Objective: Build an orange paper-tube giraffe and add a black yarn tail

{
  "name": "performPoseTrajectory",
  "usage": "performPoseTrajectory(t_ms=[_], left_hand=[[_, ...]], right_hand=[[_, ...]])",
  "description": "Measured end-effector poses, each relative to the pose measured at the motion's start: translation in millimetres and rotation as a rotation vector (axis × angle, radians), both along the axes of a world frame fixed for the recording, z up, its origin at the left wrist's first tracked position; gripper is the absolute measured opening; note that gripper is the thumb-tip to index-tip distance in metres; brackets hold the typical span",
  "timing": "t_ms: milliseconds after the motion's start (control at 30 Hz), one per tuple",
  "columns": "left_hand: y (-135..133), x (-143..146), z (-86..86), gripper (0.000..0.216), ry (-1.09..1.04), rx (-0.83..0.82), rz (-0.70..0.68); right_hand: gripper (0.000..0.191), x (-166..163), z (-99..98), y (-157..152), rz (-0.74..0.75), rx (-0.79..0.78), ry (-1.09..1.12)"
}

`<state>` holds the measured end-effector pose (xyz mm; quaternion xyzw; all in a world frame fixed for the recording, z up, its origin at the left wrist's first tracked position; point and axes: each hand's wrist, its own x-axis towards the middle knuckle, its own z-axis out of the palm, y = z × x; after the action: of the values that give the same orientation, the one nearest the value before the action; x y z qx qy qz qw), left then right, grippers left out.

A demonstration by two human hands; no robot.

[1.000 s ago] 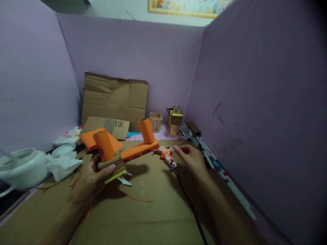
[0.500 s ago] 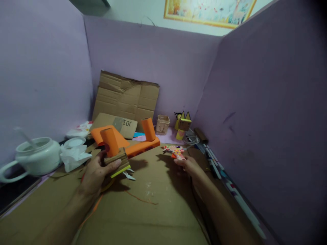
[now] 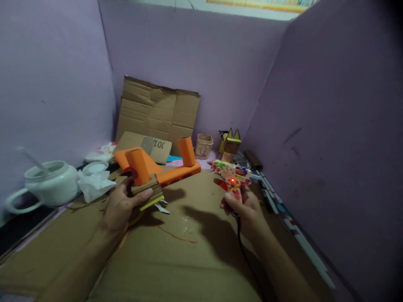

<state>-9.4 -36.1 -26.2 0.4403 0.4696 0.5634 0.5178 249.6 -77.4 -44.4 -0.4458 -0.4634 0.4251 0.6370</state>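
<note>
My left hand [image 3: 121,205] is closed round a cardboard craft piece [image 3: 149,188] with a yellow edge and orange paper tubes, two of them standing upright. My thumb presses on its corrugated cardboard part. In my right hand [image 3: 244,207] is a flower-patterned hot glue gun [image 3: 231,174], lifted above the table with its nozzle pointing left towards the orange tubes. A red light glows on its side, and a black cord runs down from its handle. The gun and the craft piece are apart.
A pale teapot-shaped pot [image 3: 52,184] and crumpled tissue [image 3: 94,184] stand at the left. Cardboard sheets [image 3: 157,113] lean at the back, beside a small woven basket [image 3: 204,147] and a cardboard animal figure [image 3: 232,144]. Marker pens [image 3: 299,235] line the right. Cardboard [image 3: 151,268] covers the table.
My right hand has raised the glue gun from low over the table and turned it so its side shows, red light lit. My left hand keeps its hold; the view has tilted down slightly.
</note>
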Motion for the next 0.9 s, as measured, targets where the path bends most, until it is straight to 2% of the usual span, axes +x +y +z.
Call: performPoseTrajectory(t_ms=[167, 300, 900], left_hand=[[-2, 3, -2.1, 0.068, 0.046, 0.011, -0.008], [-1, 3, -4.0, 0.063, 0.046, 0.034, -0.028], [-4, 4, -6.7, 0.071, 0.079, 0.061, -0.051]], right_hand=[[0.03, -6, -9.1, 3, -0.114, 0.045, -0.278], [0.029, -6, -9.4, 5, -0.151, 0.122, -0.431], [0.021, -7, -11.8, 3, -0.144, 0.155, -0.468]])
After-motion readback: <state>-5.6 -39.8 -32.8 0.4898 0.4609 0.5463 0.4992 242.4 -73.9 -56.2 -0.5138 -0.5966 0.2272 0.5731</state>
